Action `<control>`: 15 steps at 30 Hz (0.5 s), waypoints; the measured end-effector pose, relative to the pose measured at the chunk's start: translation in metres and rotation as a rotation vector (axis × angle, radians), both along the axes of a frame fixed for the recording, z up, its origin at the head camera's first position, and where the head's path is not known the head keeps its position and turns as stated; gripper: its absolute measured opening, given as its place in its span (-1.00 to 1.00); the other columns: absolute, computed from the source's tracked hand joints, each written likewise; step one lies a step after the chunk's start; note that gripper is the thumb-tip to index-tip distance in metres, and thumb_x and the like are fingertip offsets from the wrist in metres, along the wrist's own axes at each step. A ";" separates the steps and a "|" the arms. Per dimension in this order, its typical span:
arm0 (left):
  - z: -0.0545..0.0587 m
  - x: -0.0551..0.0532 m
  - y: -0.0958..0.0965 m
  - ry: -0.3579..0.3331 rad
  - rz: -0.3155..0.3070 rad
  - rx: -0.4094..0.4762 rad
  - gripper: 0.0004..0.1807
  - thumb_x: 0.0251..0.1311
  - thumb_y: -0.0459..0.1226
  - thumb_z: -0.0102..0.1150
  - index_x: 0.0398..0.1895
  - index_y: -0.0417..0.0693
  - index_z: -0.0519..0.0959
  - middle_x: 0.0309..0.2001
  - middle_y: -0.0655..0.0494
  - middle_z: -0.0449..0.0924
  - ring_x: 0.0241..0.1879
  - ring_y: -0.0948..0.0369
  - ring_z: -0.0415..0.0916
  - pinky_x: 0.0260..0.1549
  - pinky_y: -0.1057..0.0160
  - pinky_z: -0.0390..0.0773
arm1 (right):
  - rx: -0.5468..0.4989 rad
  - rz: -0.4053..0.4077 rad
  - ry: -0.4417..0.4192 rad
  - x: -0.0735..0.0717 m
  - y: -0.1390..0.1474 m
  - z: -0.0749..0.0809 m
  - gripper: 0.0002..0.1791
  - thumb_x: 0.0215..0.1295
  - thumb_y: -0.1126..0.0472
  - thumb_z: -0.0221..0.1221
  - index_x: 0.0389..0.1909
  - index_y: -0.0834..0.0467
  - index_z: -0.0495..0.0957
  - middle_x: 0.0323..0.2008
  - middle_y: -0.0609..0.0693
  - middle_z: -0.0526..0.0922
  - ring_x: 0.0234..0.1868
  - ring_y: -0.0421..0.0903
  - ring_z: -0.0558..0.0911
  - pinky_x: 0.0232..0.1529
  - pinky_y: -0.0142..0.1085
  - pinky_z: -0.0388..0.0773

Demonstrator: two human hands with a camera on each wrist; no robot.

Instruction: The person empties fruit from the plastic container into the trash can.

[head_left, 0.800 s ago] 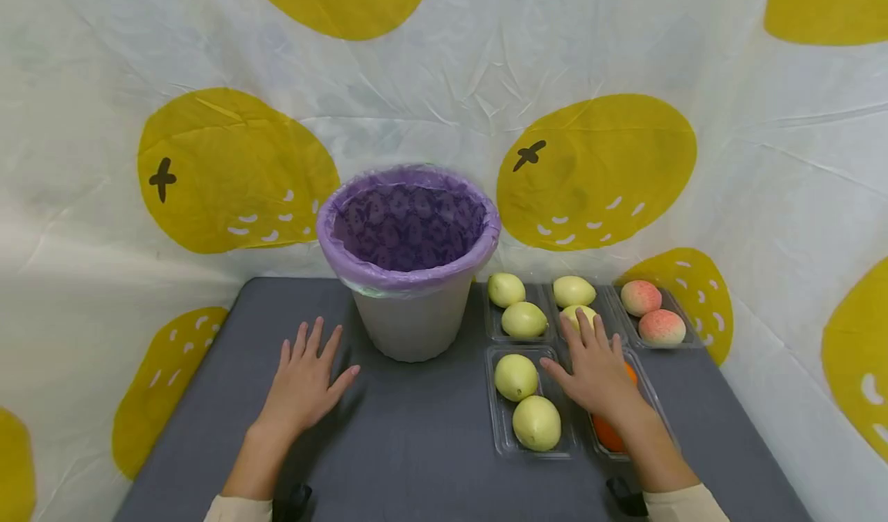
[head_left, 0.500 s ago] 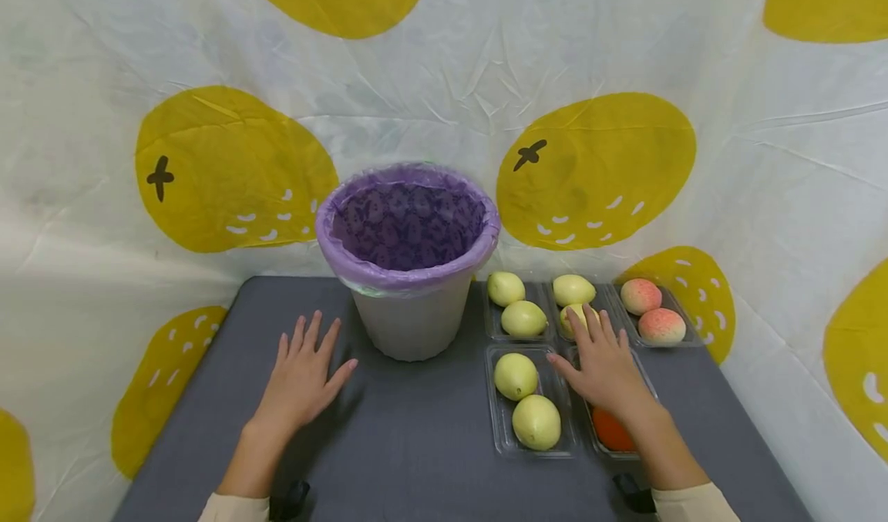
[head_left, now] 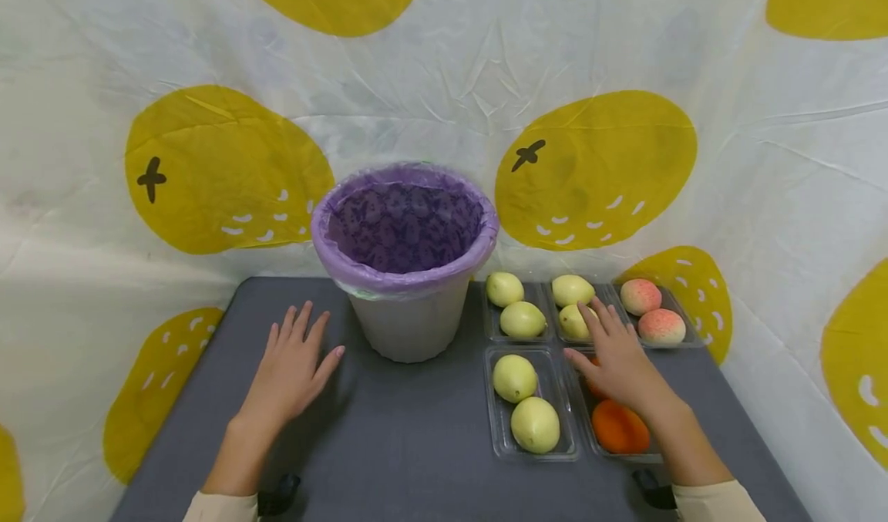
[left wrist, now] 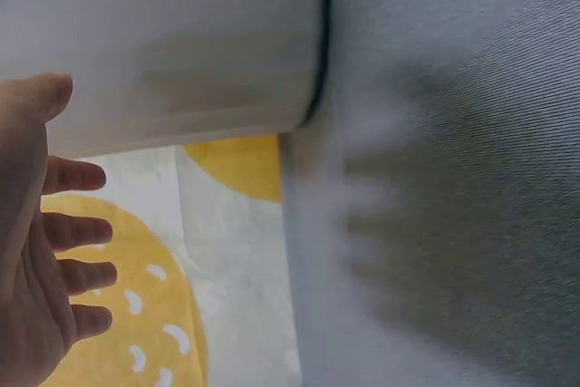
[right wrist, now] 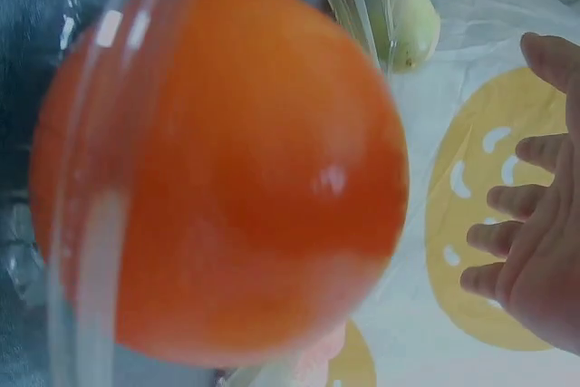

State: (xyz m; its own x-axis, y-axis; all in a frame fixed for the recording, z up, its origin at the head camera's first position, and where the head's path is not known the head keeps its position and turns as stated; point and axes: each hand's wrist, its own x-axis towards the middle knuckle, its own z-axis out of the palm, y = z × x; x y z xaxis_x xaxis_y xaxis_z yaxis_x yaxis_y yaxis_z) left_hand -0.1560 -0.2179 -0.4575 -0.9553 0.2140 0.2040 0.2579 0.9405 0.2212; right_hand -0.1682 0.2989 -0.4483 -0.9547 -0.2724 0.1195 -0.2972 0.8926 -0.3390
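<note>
In the head view my left hand (head_left: pixel 287 372) hovers over the table, left of a pale bin (head_left: pixel 414 325) lined with a purple bag (head_left: pixel 333 256); its fingers are straight and hold nothing. With fingers spread, my right hand (head_left: pixel 620 364) hangs above a clear tray (head_left: pixel 590 433) of orange round fruits (head_left: pixel 620 427), partly covering one. Looming large in the right wrist view is an orange fruit (right wrist: pixel 227 178), apart from the right hand (right wrist: pixel 544 233). Beside that tray stands another clear tray (head_left: pixel 501 441) with two pale yellow-green fruits (head_left: pixel 535 425).
Behind stand two clear trays with yellow-green fruits (head_left: pixel 523 320) and one with pink peaches (head_left: pixel 661 327). The grey table (head_left: pixel 388 445) meets a white cloth (head_left: pixel 423 75) printed with yellow fruit shapes at the back and sides.
My right hand has drifted right, uncovering more of the orange fruits. My left hand has shifted slightly left and away from the bin. Fruits and trays stay in place.
</note>
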 end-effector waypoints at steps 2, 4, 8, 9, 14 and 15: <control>0.004 0.000 -0.001 0.010 -0.003 0.002 -0.28 0.54 0.08 0.02 0.53 -0.24 0.29 0.57 -0.39 0.07 0.55 -0.38 -0.02 0.44 -0.47 0.04 | -0.026 0.014 0.005 -0.002 0.003 0.002 -0.06 0.47 -0.07 0.24 0.63 0.27 0.02 0.57 0.47 -0.02 0.52 0.61 -0.03 0.34 0.60 -0.02; 0.007 -0.001 -0.001 0.019 -0.007 -0.001 -0.29 0.54 0.06 0.02 0.51 -0.26 0.30 0.55 -0.40 0.10 0.54 -0.38 0.02 0.43 -0.46 0.08 | -0.053 0.030 0.009 -0.004 0.006 0.004 -0.09 0.47 -0.04 0.25 0.63 0.24 0.04 0.58 0.44 -0.02 0.52 0.60 -0.02 0.34 0.58 0.04; 0.013 -0.001 -0.002 0.039 -0.017 -0.012 -0.29 0.53 0.04 0.05 0.50 -0.28 0.31 0.52 -0.41 0.16 0.50 -0.39 0.10 0.42 -0.45 0.15 | -0.087 0.057 0.022 -0.007 0.012 0.007 -0.15 0.49 0.01 0.24 0.63 0.20 0.08 0.60 0.38 -0.02 0.54 0.52 0.03 0.31 0.53 0.19; 0.014 -0.001 -0.002 0.052 -0.022 -0.014 -0.30 0.52 0.03 0.07 0.49 -0.29 0.31 0.51 -0.42 0.17 0.48 -0.39 0.13 0.41 -0.44 0.17 | -0.090 0.059 0.029 -0.008 0.014 0.008 -0.15 0.49 0.02 0.24 0.62 0.20 0.09 0.60 0.38 -0.01 0.54 0.50 0.06 0.29 0.52 0.23; 0.022 -0.004 -0.005 0.180 -0.058 -0.015 -0.32 0.45 -0.04 0.20 0.42 -0.35 0.37 0.40 -0.45 0.33 0.36 -0.37 0.32 0.33 -0.38 0.34 | -0.083 0.045 0.048 -0.017 0.024 0.012 -0.16 0.48 0.04 0.25 0.61 0.24 0.11 0.61 0.35 -0.02 0.51 0.51 0.13 0.26 0.51 0.27; 0.024 -0.005 -0.006 0.210 -0.067 -0.011 -0.31 0.43 -0.06 0.22 0.41 -0.36 0.37 0.37 -0.45 0.36 0.33 -0.36 0.35 0.31 -0.37 0.38 | -0.080 0.042 0.050 -0.019 0.026 0.012 -0.16 0.49 0.03 0.24 0.61 0.25 0.11 0.60 0.36 -0.02 0.50 0.52 0.14 0.25 0.52 0.27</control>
State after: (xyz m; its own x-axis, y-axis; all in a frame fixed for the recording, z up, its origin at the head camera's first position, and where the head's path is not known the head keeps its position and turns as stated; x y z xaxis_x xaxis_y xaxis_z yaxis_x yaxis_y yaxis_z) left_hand -0.1606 -0.2240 -0.4334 -0.8758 0.2787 0.3941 0.3591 0.9218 0.1462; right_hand -0.1867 0.3253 -0.4358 -0.9348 -0.3000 0.1903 -0.3526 0.8494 -0.3927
